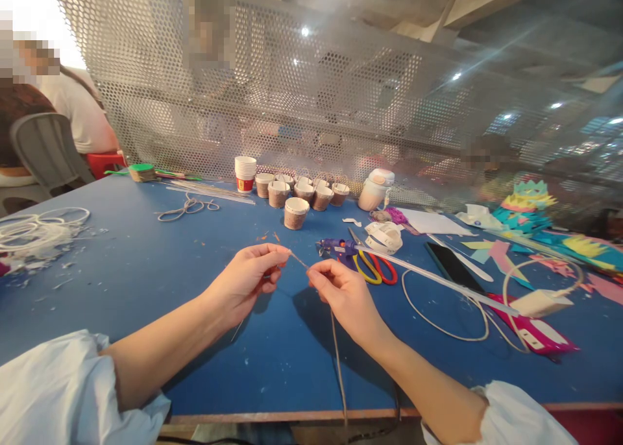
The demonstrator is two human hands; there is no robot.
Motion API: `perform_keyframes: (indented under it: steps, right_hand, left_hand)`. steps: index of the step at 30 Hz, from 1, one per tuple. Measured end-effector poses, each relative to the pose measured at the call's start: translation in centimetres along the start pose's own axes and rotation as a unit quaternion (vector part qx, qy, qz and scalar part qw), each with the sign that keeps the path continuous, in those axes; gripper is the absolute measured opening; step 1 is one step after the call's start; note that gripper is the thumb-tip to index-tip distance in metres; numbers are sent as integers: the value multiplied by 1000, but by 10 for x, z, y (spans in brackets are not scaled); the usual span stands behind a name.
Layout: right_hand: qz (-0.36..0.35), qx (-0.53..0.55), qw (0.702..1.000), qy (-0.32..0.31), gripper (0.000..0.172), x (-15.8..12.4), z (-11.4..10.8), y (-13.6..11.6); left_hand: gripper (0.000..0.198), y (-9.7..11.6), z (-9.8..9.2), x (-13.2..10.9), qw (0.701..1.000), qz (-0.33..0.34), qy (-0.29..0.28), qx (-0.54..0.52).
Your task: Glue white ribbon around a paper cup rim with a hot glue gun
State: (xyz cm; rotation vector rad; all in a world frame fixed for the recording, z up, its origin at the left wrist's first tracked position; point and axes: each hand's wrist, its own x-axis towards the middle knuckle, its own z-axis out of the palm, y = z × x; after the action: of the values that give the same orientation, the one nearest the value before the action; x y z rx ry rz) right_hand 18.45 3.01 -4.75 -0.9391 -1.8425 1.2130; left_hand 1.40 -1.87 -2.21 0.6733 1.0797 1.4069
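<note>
Over the middle of the blue table, my left hand (256, 273) pinches one part of a thin cord (298, 261) between thumb and fingers. My right hand (341, 289) pinches the same cord a short way to the right, so a short span stretches between them. One length hangs below my right hand past the table's front edge; a short end shows under my left hand. Beyond the hands stands a small wrapped paper cup (296, 214) with a brown lower part and pale rim. A purple glue gun (335, 247) and scissors (374, 266) lie right of my right hand.
Several wrapped cups (322, 196) and a stack of paper cups (245, 174) stand at the back, near a pale bottle (376, 189). White cord coils (39, 228) lie left. At right are a phone (455, 268), a white charger (542, 302) and coloured paper pieces (506, 260). A perforated metal screen (302, 108) stands behind.
</note>
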Motion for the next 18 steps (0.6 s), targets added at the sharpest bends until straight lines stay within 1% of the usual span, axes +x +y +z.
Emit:
perform_keyframes:
  steps: [4, 8, 14, 18]
  right_hand:
    - [-6, 1, 1000, 6, 29, 0, -2, 2]
    - [-10, 3, 1000, 3, 27, -1, -1, -1]
    - [-14, -1, 1000, 3, 25, -1, -1, -2]
    - [-14, -3, 1000, 5, 26, 0, -2, 0]
  left_hand:
    - [21, 2, 0, -1, 1000, -5, 6, 20]
    - [18, 4, 1, -2, 999, -5, 5, 39]
    - [17, 3, 0, -1, 1000, 6, -16, 4]
    - [16, 4, 1, -2, 1000, -5, -21, -16]
